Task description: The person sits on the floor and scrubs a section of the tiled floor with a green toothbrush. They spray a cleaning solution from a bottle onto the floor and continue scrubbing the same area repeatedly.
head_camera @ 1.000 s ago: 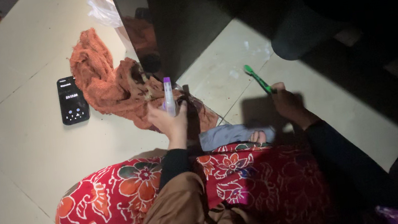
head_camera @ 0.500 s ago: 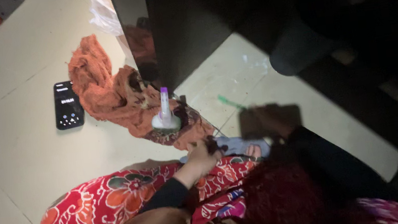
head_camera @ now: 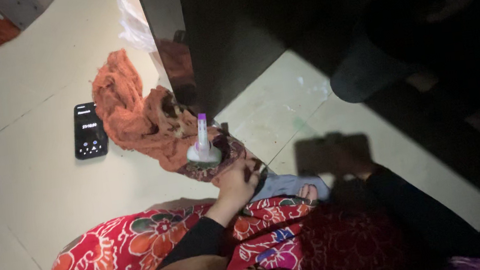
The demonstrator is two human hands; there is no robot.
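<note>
Dim, deep shadow at right

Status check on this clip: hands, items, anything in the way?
Left hand grasping the patterned cloth's edge. Right hand in shadow, grip unclear. Purple-capped bottle upright on the cloth. Dark cabinet close behind.

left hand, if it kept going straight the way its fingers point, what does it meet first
The left hand points up and away from the body, its fingers already at the patterned edge of the orange cloth. Going on, it would probably meet the small white bottle with the purple cap standing on that cloth, though depth is unclear.
</note>
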